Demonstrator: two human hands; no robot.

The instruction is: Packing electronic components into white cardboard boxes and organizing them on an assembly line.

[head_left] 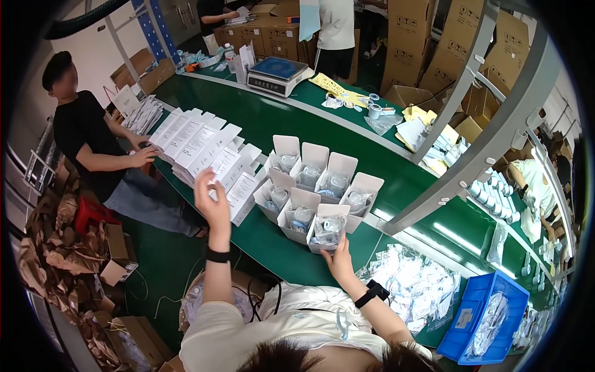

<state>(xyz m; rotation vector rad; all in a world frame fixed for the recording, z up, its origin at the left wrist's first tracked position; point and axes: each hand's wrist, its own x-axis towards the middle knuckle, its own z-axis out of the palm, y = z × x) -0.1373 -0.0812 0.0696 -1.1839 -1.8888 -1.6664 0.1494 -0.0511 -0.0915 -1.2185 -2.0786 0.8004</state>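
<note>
My left hand [212,201] is raised above the near end of the flat white boxes [189,139], its fingers apart and curved, with nothing visible in them. At the front of a cluster of open white boxes, my right hand [339,260] grips the lower right side of the nearest white box [319,239]. Its lid flap is up, and clear bags with pale parts [328,226] fill it. Several more upright boxes [310,170] stand behind it with flaps raised, each with bagged parts inside.
A heap of small clear packets [412,285] lies right of my right forearm, beside a blue bin [489,322]. A grey metal post [458,180] rises from the green bench [266,118]. A scale [276,77] stands at the back. Another person [93,136] handles boxes at the left.
</note>
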